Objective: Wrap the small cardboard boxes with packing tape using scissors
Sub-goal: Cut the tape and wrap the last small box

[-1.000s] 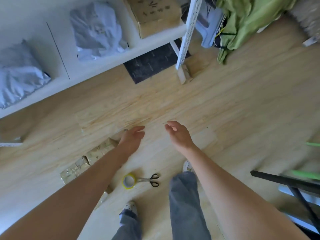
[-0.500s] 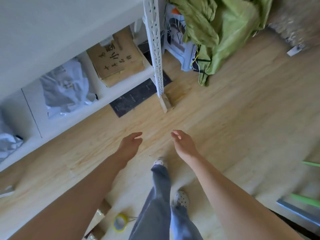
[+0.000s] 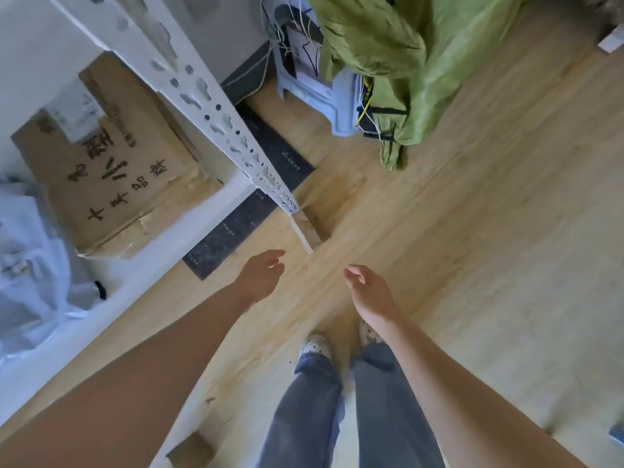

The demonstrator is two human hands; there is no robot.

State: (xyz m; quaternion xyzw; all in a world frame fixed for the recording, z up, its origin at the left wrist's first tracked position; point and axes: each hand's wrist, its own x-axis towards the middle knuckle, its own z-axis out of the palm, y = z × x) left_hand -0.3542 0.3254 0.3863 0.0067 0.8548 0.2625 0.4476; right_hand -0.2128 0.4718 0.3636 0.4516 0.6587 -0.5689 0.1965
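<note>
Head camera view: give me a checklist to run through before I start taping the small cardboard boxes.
1. The left hand is free: ok, open and holding nothing.
2. The right hand is free: ok, open and holding nothing.
3. The packing tape is in sight: not ok, none visible.
4. The scissors are in sight: not ok, none visible.
5. A small box is within reach: cannot tell; only a cardboard piece shows at the bottom edge, beside the left forearm.
</note>
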